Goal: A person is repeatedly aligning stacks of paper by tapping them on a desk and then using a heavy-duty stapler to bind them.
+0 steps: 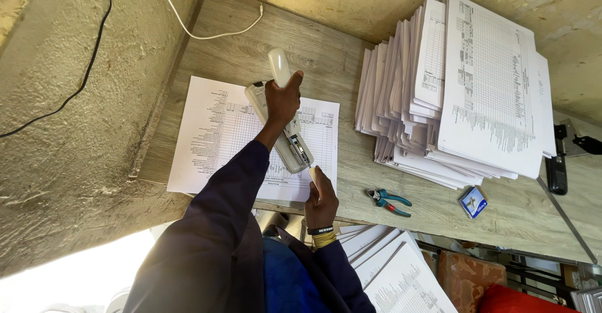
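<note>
Both of your hands are on the big grey stapler [285, 122], which lies on a printed sheet [216, 131] near the left end of the wooden table [338, 68]. Your left hand [282, 100] grips the raised handle at the far end of the stapler, fingers wrapped around it and closed on it. Your right hand [321, 199] sits at the near end, thumb and fingers pinched together on the tip of the stapler's open channel; whether they hold something small there, you cannot tell. The sheet's near edge runs almost flush with the table's near edge, and its left edge stops just short of the table's left edge, which butts against the rough wall [69, 131]. A strip of bare wood lies between the sheet and the far wall, crossed only by a white cable [207, 35]. To the right of the sheet a band of bare table separates it from the tall fanned stack of printed forms [464, 87], well apart from your hands. Near the table's front edge, right of your right hand, lie blue-handled pliers [389, 200] and, further right, a small blue box [473, 201]. More printed sheets [401, 275] lie below the near edge by your right sleeve.
</note>
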